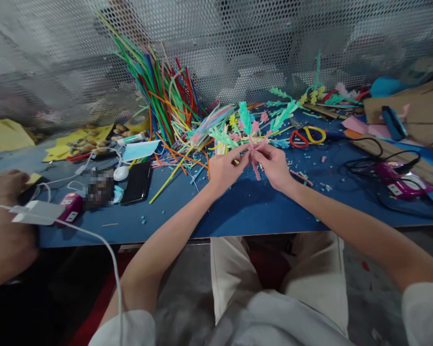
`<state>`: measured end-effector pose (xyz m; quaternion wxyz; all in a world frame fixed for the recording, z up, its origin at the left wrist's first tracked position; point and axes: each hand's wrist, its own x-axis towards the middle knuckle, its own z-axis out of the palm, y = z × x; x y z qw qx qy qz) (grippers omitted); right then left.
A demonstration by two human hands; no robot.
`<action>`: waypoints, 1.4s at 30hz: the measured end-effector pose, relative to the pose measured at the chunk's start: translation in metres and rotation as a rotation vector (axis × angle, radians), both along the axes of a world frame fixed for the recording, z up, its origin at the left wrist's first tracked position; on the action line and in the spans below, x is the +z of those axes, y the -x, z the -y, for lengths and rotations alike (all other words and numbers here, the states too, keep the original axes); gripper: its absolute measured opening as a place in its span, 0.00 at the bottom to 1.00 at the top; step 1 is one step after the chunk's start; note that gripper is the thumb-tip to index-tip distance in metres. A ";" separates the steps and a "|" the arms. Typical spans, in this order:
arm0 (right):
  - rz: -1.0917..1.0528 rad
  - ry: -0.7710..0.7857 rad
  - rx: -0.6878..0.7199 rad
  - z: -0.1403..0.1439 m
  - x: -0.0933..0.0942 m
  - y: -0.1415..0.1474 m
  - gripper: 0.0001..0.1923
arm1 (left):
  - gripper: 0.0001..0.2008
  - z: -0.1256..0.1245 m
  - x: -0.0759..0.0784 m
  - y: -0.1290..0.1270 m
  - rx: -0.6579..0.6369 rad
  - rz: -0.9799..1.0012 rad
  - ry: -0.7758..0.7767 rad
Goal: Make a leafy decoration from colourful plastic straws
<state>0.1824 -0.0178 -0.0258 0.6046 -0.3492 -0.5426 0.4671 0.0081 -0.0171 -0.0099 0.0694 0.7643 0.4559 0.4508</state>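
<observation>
Hands meet over the middle of the blue table [245, 211]; the left hand [223, 169] and the right hand [276, 166] both pinch a pink fringed straw piece [254, 154] between thumb and fingertips, the left gripping from nine o'clock, the right from three o'clock, the piece hanging down between them with its lower end close over the tabletop; both hands are closed on it, neither lying flat. At twelve o'clock from the hands, just beyond the fingertips, lies a cluster of fringed straw pieces [245, 122] in teal, yellow and pink; at eleven o'clock a tall bundle of coloured straws [159, 91] leans against the perforated metal screen [238, 43]; loose straws spill from its foot toward the hands. At two o'clock, near the cluster, sit scissors [306, 136] with red and yellow handles. At three o'clock, well apart, a purple glue gun [400, 180] rests amid black cable. At nine o'clock lie a black phone [137, 182], a white mouse [121, 173] and a blue face mask [140, 150]; farther out, at the table's left edge, another person's hand [3, 185] rests beside a white charger [36, 212]. Small coloured scraps dot the table around the hands.
</observation>
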 end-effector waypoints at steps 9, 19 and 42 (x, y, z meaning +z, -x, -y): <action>-0.128 0.098 0.040 0.001 0.003 0.002 0.21 | 0.14 -0.004 -0.006 0.002 -0.048 0.110 -0.044; -0.180 0.172 0.041 0.001 0.004 0.002 0.24 | 0.15 -0.007 -0.005 0.006 -0.092 -0.015 -0.107; -0.262 0.228 0.035 -0.004 0.005 0.000 0.29 | 0.16 -0.012 0.001 0.006 -0.200 -0.012 -0.118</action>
